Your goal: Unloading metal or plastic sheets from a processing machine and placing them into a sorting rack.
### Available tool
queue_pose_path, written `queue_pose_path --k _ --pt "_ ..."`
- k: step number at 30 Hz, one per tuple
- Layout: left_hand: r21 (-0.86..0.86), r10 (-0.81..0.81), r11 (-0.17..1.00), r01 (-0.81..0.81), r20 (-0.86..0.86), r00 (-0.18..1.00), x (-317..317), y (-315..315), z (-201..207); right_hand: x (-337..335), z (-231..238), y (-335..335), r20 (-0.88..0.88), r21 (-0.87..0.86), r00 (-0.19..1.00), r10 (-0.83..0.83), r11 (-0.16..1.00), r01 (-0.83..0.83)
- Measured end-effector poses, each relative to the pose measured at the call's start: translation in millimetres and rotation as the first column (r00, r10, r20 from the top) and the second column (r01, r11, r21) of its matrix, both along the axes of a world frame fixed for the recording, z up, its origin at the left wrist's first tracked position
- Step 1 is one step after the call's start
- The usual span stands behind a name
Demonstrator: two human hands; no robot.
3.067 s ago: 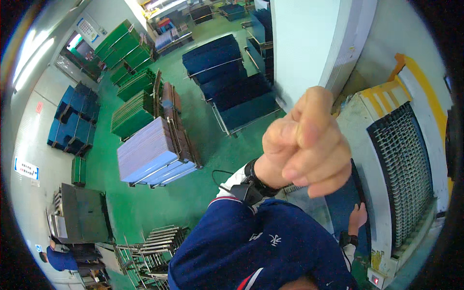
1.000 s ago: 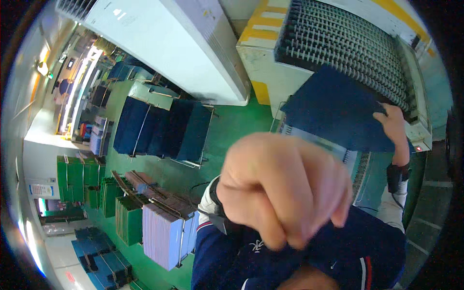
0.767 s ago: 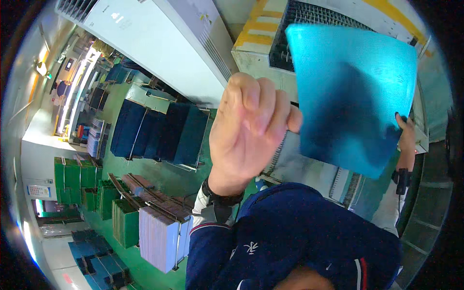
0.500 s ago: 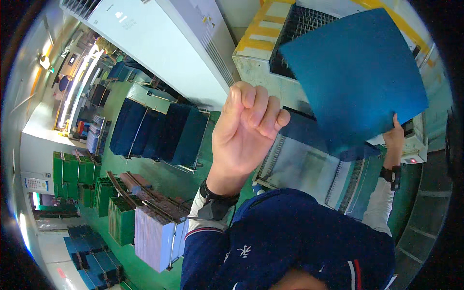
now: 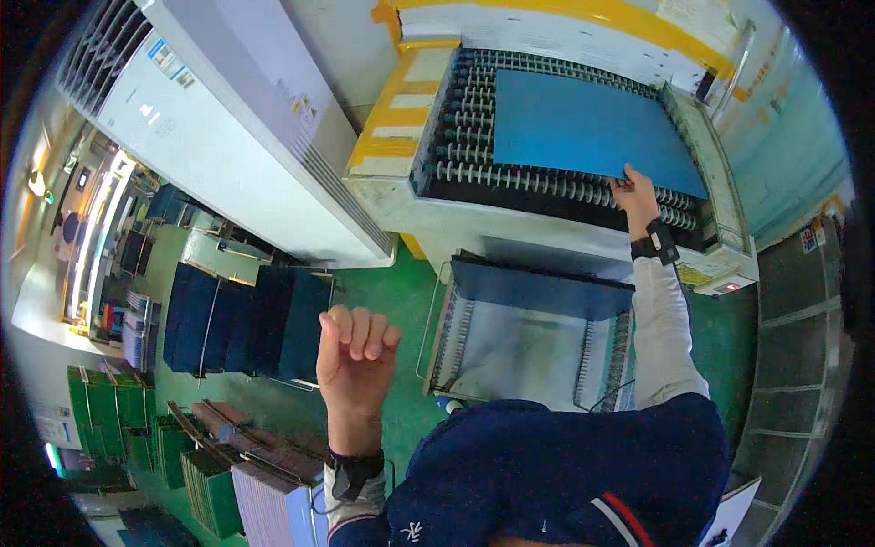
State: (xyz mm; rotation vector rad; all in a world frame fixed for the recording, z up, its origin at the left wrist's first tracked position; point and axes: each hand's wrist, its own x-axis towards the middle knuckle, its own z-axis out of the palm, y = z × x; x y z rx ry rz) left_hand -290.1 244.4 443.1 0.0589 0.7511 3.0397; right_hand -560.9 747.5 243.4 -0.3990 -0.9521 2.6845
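Observation:
A flat blue panel (image 5: 583, 123) lies over the roller conveyor (image 5: 465, 173), its near edge at my right hand (image 5: 636, 196). That hand pinches the edge, thumb on top and the other fingers partly hidden below. My left hand (image 5: 357, 360) is raised to the left of the open rack, fingers curled in and nothing in them. Below the conveyor stands the slotted rack (image 5: 519, 337), with a dark panel (image 5: 538, 283) leaning at its far side.
A tall white cabinet (image 5: 237, 137) stands left of the conveyor. Racks of dark panels (image 5: 241, 319) are on the green floor behind my left hand, with green panels (image 5: 109, 410) and pale panels (image 5: 273, 501) nearer. Metal shelving (image 5: 793, 365) lines the right side.
The blue panel has gone from being held up and tilted to lying on the rollers, my right hand still at its edge. My left hand has lowered, and the view has shifted.

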Motion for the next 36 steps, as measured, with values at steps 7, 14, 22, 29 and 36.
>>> queue_pose_path --k 7,14,22,29,36 --pt "0.042 0.075 0.995 -0.087 0.235 0.969 17 -20 -57 3 65 -43 0.298 0.117 0.913 0.278 0.939 -0.324" --pt "-0.013 0.117 0.993 -0.12 0.335 0.935 34 -28 -106 0 79 -49 0.303 0.431 0.897 0.321 0.794 -0.429" --pt "-0.106 0.143 0.989 -0.108 0.43 0.892 37 -29 -135 76 97 -105 0.327 0.604 0.893 0.308 0.659 -0.448" --pt "-0.101 0.077 0.994 -0.038 0.416 0.906 40 -27 -138 162 31 -146 0.354 0.875 0.866 0.353 0.203 -0.44" --pt "-0.121 0.09 0.991 -0.049 0.36 0.929 43 -51 -147 196 12 -174 0.099 0.937 0.96 0.262 -0.349 -0.001"
